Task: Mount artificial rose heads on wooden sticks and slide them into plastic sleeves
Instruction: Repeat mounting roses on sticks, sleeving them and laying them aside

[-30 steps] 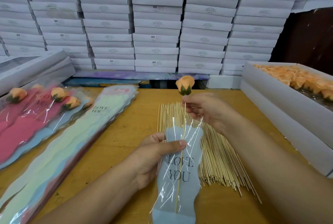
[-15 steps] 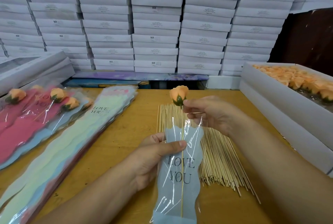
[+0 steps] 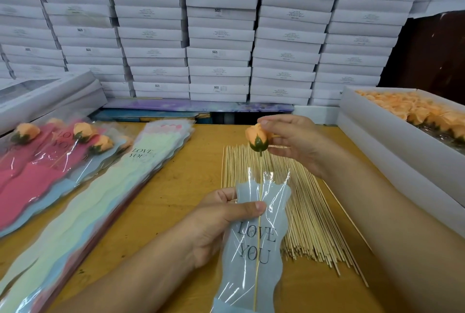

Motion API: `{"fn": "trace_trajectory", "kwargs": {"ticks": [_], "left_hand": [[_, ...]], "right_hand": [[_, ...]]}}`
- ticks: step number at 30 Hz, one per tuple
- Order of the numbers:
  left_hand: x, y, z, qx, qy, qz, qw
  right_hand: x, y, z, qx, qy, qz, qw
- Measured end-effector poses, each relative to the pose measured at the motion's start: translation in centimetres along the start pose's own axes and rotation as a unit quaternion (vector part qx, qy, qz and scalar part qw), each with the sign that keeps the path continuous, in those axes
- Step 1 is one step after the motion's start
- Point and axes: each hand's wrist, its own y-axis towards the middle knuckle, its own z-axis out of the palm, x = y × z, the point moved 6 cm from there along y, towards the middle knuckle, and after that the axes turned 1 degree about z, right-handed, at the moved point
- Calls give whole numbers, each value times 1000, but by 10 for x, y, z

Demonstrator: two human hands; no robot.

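My left hand [image 3: 221, 222] pinches a pale blue plastic sleeve [image 3: 254, 252] printed LOVE YOU, thumb on its front near the top. A thin wooden stick [image 3: 258, 257] runs down inside the sleeve. On the stick's top sits an orange rose head [image 3: 256, 136] with a green base, just above the sleeve's clear mouth. My right hand [image 3: 294, 141] holds the rose head between thumb and fingertips. Under both lies a spread of loose wooden sticks [image 3: 307, 217] on the wooden table [image 3: 181, 187].
A pile of empty sleeves [image 3: 83, 214] lies left of centre. Finished sleeved roses [image 3: 45, 154] lie at far left. A white box of orange rose heads [image 3: 427, 114] stands at right. Stacked white boxes [image 3: 219, 36] wall the back.
The rose on its stick has slid down into the sleeve, so the head now sits close above the sleeve's mouth. My right hand shifted from the stick to the rose head.
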Motion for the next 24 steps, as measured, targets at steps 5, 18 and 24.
{"fn": "trace_trajectory", "kwargs": {"ticks": [5,18,24], "left_hand": [[1,1,0,7,-16,-1,1000],[-6,1,-6,-8,-3,12,1000],[-8,5,-10,4,-15,12,1000]], "right_hand": [[-3,-3,0,-6,-17,-9,1000],[-8,-22,15,12,-84,-56,995],[-16,-27,20,23,-114,-54,992]]}}
